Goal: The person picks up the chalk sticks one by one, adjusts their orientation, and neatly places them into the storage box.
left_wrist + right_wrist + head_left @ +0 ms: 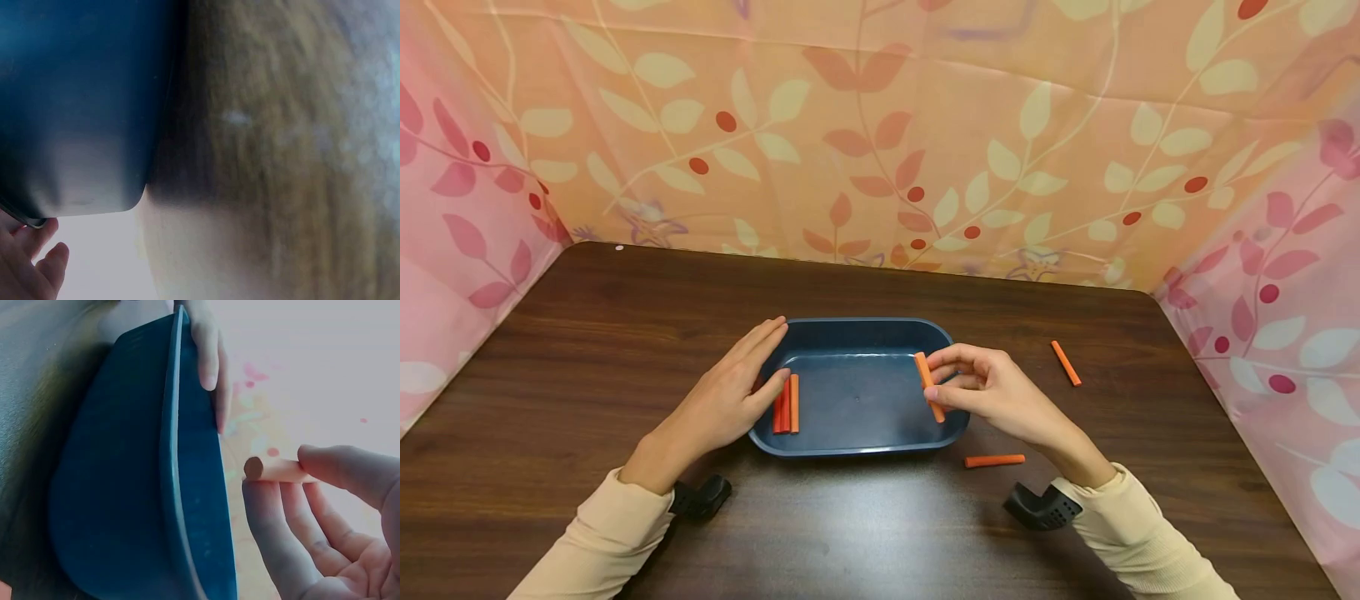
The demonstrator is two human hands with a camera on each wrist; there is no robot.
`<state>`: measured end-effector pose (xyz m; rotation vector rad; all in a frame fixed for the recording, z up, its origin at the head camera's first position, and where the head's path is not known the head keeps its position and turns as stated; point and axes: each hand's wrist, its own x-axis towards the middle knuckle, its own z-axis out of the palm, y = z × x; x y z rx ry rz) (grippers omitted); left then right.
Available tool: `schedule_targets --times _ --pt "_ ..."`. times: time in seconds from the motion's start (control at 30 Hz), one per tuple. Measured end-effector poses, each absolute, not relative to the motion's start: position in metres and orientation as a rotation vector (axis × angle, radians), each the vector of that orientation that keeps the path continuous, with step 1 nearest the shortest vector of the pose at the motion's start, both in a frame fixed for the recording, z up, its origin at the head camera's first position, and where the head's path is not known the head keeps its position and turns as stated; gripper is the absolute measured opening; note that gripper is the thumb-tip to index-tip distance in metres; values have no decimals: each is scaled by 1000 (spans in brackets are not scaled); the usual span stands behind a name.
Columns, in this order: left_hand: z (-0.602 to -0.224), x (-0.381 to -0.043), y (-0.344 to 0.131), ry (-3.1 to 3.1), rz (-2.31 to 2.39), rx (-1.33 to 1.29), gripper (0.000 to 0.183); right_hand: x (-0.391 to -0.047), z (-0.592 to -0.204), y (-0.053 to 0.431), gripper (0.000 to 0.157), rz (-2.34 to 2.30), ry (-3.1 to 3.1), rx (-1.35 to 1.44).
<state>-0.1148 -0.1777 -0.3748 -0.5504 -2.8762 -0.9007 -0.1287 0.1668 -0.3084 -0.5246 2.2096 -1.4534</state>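
1. Right hand (988,385) pinches an orange stick (926,376) between thumb and fingers, over the blue tray (857,421) near its three o'clock end
2. Left hand (730,392) rests with straight fingers on the tray's nine o'clock rim
3. Red sticks (786,410) and a second orange stick (794,404) lie inside at nine o'clock
4. A third orange stick (1066,363) and a fourth (994,461) lie outside on the table (587,350), at three and four o'clock

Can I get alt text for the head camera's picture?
A right hand pinches an orange stick over a blue tray, while the left hand rests at its left end. Red and orange sticks lie inside; two more orange ones lie on the dark table.
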Motion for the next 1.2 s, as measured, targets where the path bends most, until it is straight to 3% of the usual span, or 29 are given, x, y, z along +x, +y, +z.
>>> schedule_targets --times 1.2 --pt "-374 -115 -176 -2886 -907 -536 66 -148 -322 88 43 -1464 2149 -467"
